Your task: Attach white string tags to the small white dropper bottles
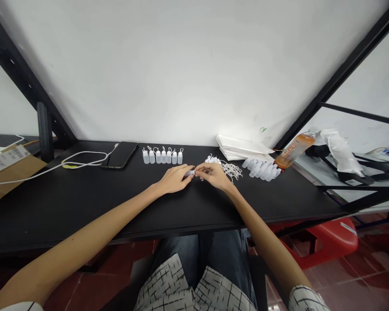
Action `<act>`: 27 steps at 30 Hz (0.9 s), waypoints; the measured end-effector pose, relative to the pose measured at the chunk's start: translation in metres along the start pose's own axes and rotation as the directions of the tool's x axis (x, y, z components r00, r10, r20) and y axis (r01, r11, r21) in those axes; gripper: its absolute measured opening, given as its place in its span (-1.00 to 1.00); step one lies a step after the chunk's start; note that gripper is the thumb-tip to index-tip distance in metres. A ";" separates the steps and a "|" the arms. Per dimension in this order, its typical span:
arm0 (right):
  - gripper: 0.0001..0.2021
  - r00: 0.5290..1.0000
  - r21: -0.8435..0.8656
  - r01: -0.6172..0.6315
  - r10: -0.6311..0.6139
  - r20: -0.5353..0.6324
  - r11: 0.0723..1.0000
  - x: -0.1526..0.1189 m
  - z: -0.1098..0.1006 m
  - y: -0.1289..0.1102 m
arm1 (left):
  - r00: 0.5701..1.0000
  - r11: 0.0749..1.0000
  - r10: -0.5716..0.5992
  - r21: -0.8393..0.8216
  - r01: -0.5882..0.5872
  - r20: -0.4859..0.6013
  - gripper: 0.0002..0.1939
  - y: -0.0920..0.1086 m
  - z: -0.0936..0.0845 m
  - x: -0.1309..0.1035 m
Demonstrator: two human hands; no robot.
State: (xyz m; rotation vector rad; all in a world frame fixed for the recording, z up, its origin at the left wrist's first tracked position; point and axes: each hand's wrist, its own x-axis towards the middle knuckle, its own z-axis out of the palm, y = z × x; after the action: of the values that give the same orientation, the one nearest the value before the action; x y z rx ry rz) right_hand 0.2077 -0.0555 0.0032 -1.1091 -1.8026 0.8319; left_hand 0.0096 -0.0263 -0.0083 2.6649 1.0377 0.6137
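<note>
My left hand is closed around a small translucent plastic bottle, which lies on its side with its neck pointing right. At that neck, the fingertips of my right hand are pinched together; whatever is between them is too small to make out. Just behind my right hand lie a pile of small white caps and a tangle of white cords. Several capped bottles with cord loops stand in a row behind my left hand. To the right, several uncapped bottles lie on their sides.
A black phone and a white cable lie left on the black table, near a cardboard parcel. White sheets rest against the wall. An orange drink bottle leans at right; a red stool stands below.
</note>
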 end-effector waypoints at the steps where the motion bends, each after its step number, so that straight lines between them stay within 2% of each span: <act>1: -0.84 1.000 -0.002 -0.001 0.001 -0.006 1.000 0.000 0.001 0.000 | 1.000 1.000 0.005 -0.011 -0.005 -0.003 -0.60 0.000 0.000 0.000; 8: -0.71 0.999 0.082 -0.035 0.034 0.014 0.996 -0.001 0.003 0.001 | 0.999 0.997 0.043 -0.061 -0.044 -0.022 -0.56 0.005 0.001 -0.001; 12: -0.70 0.998 0.082 -0.041 0.038 0.041 0.996 -0.002 0.003 -0.001 | 0.999 0.998 0.029 -0.054 -0.030 -0.031 -0.52 0.007 0.001 -0.003; 17: -0.69 0.997 0.090 -0.036 0.030 0.067 0.995 -0.003 0.004 -0.002 | 0.999 0.992 0.021 -0.122 -0.025 -0.035 -0.45 0.010 0.002 -0.001; 27: -0.63 0.999 0.066 -0.028 0.025 0.044 0.997 -0.003 0.006 0.002 | 0.999 0.977 -0.019 -0.215 0.008 -0.050 -0.38 0.009 0.004 0.003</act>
State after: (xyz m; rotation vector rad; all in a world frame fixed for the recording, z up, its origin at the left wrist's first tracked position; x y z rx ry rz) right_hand 0.2039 -0.0584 -0.0015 -1.0818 -1.7855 0.9313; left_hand 0.0184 -0.0309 -0.0083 2.4654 0.9431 0.7508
